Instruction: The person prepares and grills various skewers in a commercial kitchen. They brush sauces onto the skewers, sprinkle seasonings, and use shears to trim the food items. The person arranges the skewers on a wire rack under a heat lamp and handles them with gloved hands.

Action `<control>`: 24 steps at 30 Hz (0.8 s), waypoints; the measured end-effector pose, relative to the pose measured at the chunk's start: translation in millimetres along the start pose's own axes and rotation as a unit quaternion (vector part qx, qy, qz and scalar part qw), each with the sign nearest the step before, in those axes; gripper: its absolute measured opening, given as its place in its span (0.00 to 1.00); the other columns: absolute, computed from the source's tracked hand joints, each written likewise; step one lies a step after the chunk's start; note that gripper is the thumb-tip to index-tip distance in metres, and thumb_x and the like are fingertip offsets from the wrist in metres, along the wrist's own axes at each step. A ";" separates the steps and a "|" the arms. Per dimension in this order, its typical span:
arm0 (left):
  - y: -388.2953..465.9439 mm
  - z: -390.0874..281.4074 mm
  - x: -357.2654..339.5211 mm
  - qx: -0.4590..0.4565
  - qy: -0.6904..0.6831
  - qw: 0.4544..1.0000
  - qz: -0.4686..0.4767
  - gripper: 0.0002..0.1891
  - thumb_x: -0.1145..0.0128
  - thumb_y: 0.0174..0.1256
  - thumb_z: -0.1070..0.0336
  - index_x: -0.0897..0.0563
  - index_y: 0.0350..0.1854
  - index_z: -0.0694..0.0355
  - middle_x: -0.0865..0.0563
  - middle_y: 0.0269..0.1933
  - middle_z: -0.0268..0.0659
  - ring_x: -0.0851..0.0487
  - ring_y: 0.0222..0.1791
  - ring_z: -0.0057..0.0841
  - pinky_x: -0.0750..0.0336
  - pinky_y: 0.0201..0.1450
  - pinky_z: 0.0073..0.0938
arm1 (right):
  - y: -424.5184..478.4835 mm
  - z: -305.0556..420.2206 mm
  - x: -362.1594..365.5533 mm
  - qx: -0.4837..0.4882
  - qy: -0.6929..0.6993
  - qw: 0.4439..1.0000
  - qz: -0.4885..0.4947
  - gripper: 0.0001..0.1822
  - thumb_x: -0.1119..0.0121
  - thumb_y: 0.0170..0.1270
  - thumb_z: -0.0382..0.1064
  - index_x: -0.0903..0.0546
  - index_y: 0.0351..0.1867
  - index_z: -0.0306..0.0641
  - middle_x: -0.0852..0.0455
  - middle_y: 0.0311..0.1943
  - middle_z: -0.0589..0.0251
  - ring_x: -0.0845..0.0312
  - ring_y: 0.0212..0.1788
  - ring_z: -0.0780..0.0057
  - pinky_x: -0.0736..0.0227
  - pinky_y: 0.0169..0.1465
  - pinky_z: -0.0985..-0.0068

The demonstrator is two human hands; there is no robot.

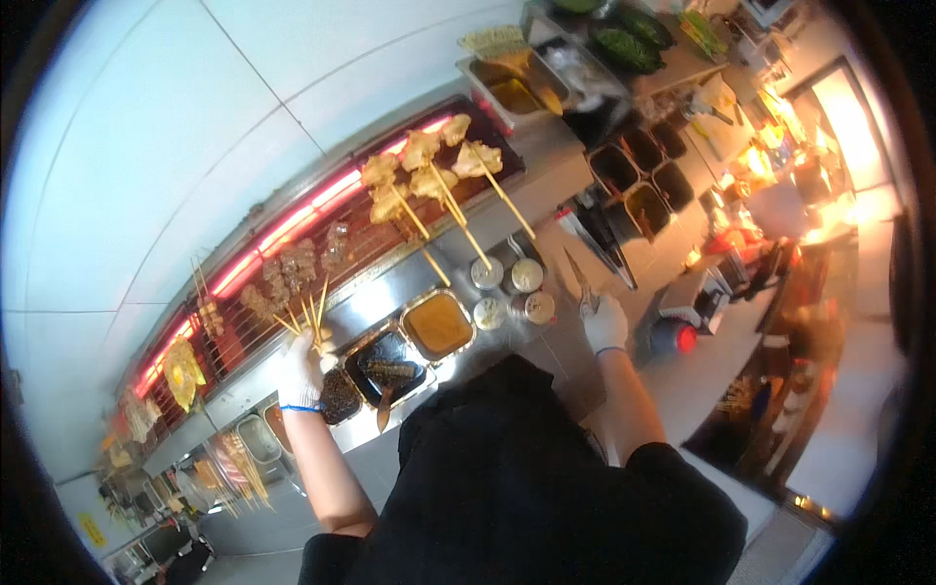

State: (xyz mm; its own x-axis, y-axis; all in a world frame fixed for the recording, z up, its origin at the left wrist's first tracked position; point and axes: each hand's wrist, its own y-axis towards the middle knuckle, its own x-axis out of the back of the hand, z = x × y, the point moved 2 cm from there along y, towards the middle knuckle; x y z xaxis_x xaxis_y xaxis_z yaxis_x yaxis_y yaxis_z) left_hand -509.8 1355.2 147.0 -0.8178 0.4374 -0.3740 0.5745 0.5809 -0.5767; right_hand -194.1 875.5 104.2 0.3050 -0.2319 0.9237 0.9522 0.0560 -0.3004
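Note:
My left hand [300, 369], in a white knit glove with a blue cuff, grips a bunch of bamboo skewers [313, 311] at the grill's front edge. Chunks of browned meat [292, 267] on these skewers lie over the grill [358, 245] near its glowing red heating element [296, 223]. My right hand [607, 324], gloved the same way, is closed around pointed metal scissors [579, 274] above the steel counter. Their blades point away from me; the glove hides most of the handles. Farther right along the grill lie larger skewered pale meat pieces [423, 164].
Before me sit a pan of brown sauce [439, 325], a dark sauce pan with a brush [387, 373] and several shaker jars [526, 274]. A black-and-red tool [596, 238] lies beyond my right hand, near seasoning containers [647, 208]. More skewers [245, 468] lie at left.

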 end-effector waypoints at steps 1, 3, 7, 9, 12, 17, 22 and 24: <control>-1.4 -2.3 0.5 -0.040 0.051 0.997 -0.036 0.14 0.41 0.76 0.64 0.19 0.57 0.65 0.11 0.39 0.42 0.14 0.30 0.25 0.18 0.26 0.23 | 16.9 -21.5 -35.2 0.002 0.005 1.000 0.010 0.17 0.34 0.68 0.42 0.18 0.53 0.36 0.14 0.50 0.41 0.16 0.55 0.44 0.22 0.60 0.54; 0.5 -2.3 3.2 -0.113 0.084 0.987 -0.081 0.11 0.44 0.78 0.65 0.19 0.55 0.66 0.11 0.41 0.43 0.11 0.35 0.29 0.14 0.29 0.23 | 34.9 -27.5 -52.3 0.021 -0.012 0.999 0.033 0.17 0.35 0.68 0.43 0.17 0.53 0.37 0.15 0.51 0.41 0.17 0.56 0.43 0.22 0.60 0.54; -17.3 -6.3 -3.0 -0.024 0.030 0.997 -0.072 0.12 0.47 0.79 0.68 0.20 0.56 0.70 0.11 0.42 0.46 0.10 0.40 0.34 0.11 0.38 0.27 | 63.7 40.4 23.7 0.201 0.009 0.977 -0.072 0.18 0.35 0.67 0.42 0.17 0.55 0.37 0.16 0.54 0.42 0.18 0.56 0.43 0.21 0.61 0.54; -18.5 -5.1 -11.4 -0.019 0.010 0.998 -0.059 0.13 0.48 0.79 0.68 0.21 0.57 0.71 0.11 0.44 0.49 0.10 0.40 0.36 0.10 0.38 0.28 | 96.6 123.9 115.8 0.425 0.116 0.849 -0.291 0.17 0.39 0.71 0.34 0.16 0.59 0.43 0.16 0.55 0.49 0.18 0.56 0.46 0.20 0.60 0.57; -21.6 -6.0 -17.1 0.001 0.005 0.999 -0.047 0.14 0.49 0.79 0.68 0.24 0.59 0.73 0.12 0.45 0.52 0.10 0.40 0.39 0.09 0.40 0.32 | 158.4 239.5 219.7 0.572 -0.037 0.765 -0.293 0.24 0.42 0.68 0.29 0.16 0.63 0.54 0.21 0.66 0.54 0.20 0.59 0.52 0.23 0.63 0.61; -23.2 -1.2 -26.9 -0.028 -0.015 0.999 -0.036 0.13 0.47 0.79 0.68 0.23 0.58 0.70 0.12 0.44 0.49 0.10 0.39 0.37 0.08 0.40 0.34 | 224.1 317.8 232.5 0.712 -0.371 0.590 -0.085 0.20 0.37 0.64 0.32 0.15 0.56 0.53 0.27 0.71 0.54 0.23 0.63 0.54 0.23 0.63 0.61; -34.2 14.1 -16.5 -0.076 -0.031 0.994 -0.075 0.13 0.47 0.78 0.69 0.22 0.59 0.69 0.12 0.45 0.48 0.09 0.40 0.38 0.08 0.42 0.34 | 203.6 327.8 254.1 0.698 0.066 0.710 -0.070 0.11 0.33 0.69 0.37 0.15 0.50 0.42 0.14 0.49 0.56 0.15 0.53 0.55 0.18 0.58 0.66; -39.2 9.9 -26.4 -0.067 -0.027 0.994 -0.080 0.13 0.46 0.78 0.69 0.22 0.58 0.69 0.12 0.45 0.47 0.10 0.40 0.35 0.08 0.41 0.34 | 188.0 326.9 270.5 0.594 0.072 0.798 -0.070 0.12 0.32 0.69 0.39 0.14 0.51 0.38 0.12 0.51 0.53 0.13 0.53 0.55 0.18 0.57 0.66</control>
State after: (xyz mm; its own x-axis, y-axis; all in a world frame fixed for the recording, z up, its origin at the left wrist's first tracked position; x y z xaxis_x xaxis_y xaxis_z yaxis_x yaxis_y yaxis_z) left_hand -511.0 1314.1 172.4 -0.8974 0.2972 -0.3262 0.4340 0.7281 -0.5305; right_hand 73.3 1140.8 375.4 0.2699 -0.4208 0.8661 0.3473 0.8815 0.3200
